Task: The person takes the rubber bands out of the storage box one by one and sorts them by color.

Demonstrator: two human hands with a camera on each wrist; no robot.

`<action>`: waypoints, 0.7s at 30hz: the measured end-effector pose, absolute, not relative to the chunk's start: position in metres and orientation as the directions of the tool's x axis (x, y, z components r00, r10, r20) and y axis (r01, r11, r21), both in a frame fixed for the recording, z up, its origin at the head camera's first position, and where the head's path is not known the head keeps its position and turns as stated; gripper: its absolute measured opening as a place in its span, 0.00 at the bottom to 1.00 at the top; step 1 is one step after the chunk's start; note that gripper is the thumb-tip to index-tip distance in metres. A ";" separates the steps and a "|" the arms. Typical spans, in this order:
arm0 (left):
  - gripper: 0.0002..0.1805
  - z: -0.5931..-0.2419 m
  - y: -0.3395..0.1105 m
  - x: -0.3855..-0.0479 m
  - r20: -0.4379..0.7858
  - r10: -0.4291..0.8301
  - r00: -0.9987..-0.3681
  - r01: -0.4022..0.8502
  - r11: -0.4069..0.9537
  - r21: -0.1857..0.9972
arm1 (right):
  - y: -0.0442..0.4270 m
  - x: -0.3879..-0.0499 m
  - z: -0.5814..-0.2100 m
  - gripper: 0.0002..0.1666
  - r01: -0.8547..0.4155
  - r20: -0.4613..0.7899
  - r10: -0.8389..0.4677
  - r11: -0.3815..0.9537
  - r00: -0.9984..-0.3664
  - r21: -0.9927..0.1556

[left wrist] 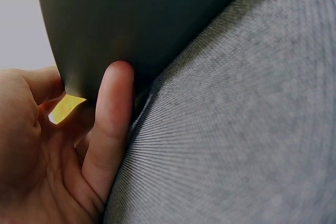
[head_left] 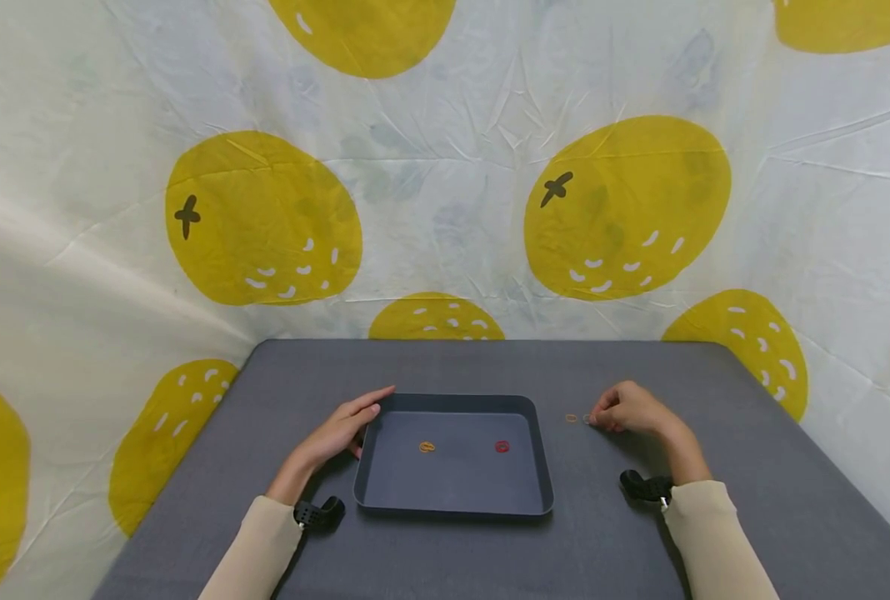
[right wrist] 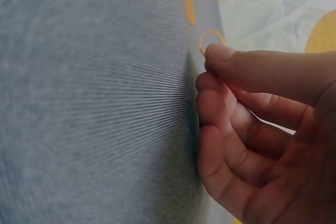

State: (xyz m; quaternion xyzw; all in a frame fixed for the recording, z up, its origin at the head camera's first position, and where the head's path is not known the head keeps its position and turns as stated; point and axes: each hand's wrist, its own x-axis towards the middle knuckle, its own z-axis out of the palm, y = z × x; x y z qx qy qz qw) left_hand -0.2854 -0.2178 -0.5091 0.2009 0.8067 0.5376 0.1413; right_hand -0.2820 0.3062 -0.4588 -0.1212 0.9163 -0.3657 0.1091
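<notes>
My right hand is above the table, right of the tray, its thumb and forefinger pinching a small thin rubber band. The band's loop stands out past the fingertips, orange in the right wrist view and paler in the head view. An orange rubber band lies on the table just left of it. At the tray's back left corner, my left hand rests against the dark grey tray, one finger pressing its outer wall. Inside the tray lie orange rubber bands on the left and red rubber bands on the right.
The tray sits on a grey cloth-covered table. Behind the table hangs a pale curtain with large yellow fruit shapes. Black wrist mounts are strapped on both forearms.
</notes>
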 end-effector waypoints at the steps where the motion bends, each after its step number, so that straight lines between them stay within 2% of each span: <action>1: 0.26 -0.509 -0.218 -0.285 -0.013 0.476 -0.880 0.171 0.341 0.924 | 0.306 -0.281 -0.459 0.08 -0.144 -0.111 -0.303 0.704 -0.946 -0.695; 21: 0.26 -0.506 -0.216 -0.284 -0.045 0.469 -0.882 0.135 0.344 0.929 | 0.302 -0.280 -0.459 0.08 -0.072 -0.149 -0.225 0.746 -0.963 -0.662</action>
